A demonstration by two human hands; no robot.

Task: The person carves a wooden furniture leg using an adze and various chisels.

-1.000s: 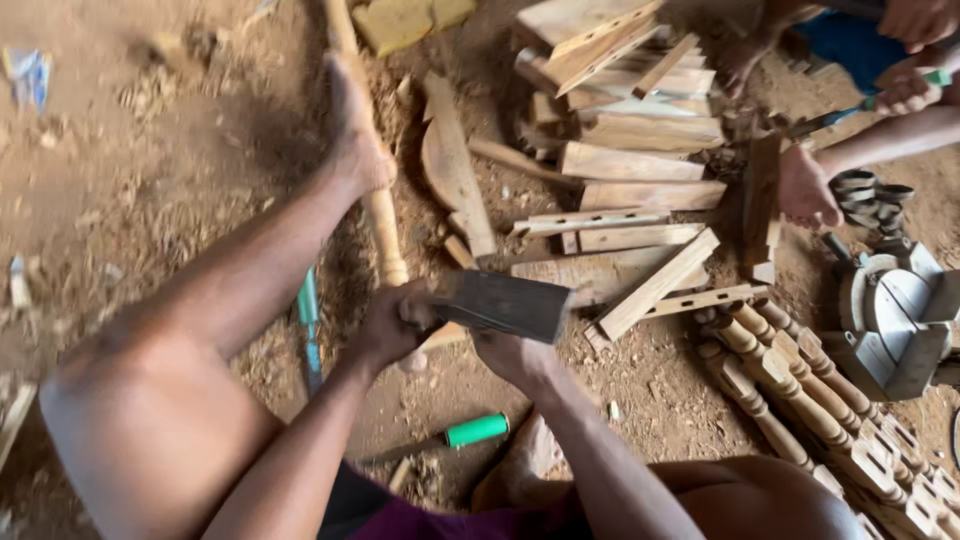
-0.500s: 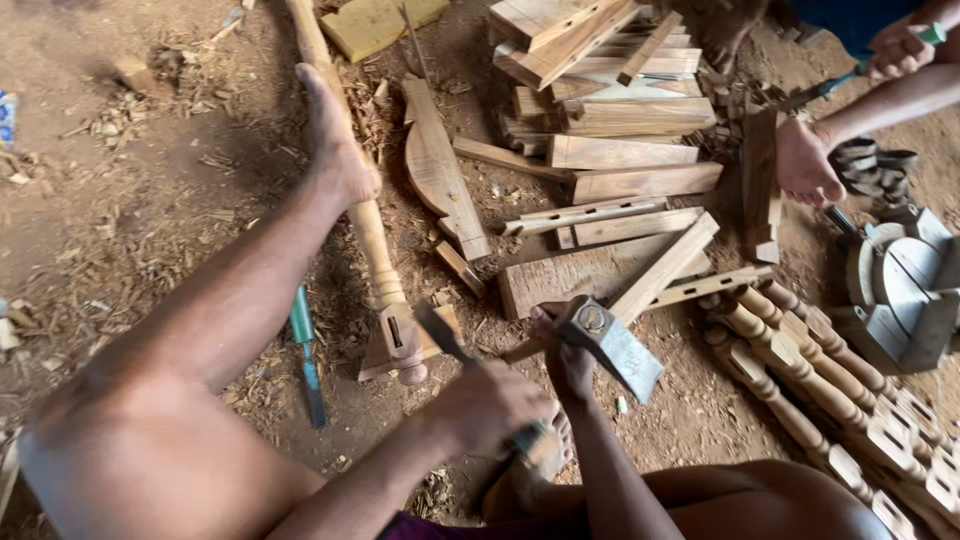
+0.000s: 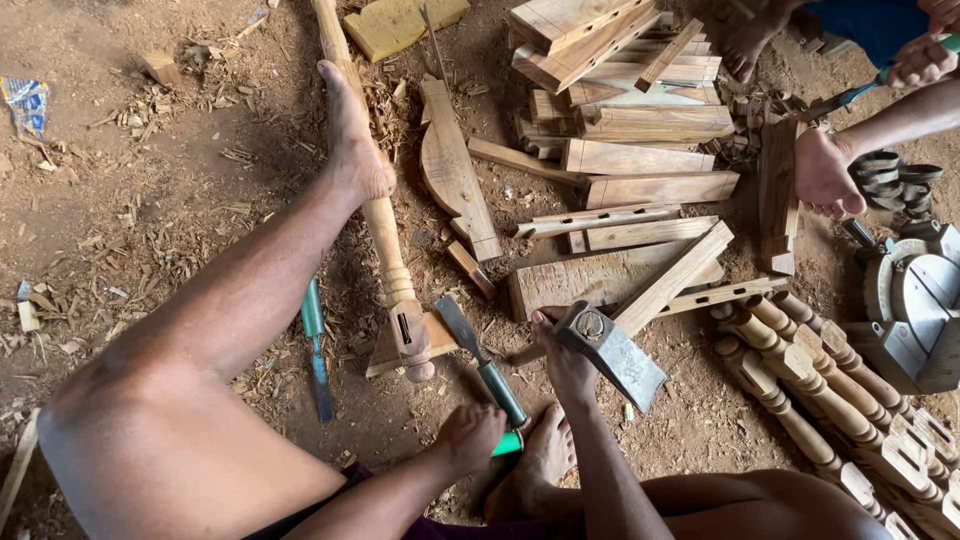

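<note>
Bare arms, bare legs, dark purple shorts (image 3: 440, 528).

one camera on my head looks steeply down, close over my lap, legs and the dirt floor (image 3: 150, 200) ahead; there is no second view to overlap.

Dirt floor (image 3: 150, 200) under wood pieces (image 3: 640, 160), shavings (image 3: 190, 250)

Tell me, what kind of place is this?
Likely an open-air woodworking yard on a dirt floor: cut timber pieces, a row of turned spindles, and the left hand holding a chisel.
</note>
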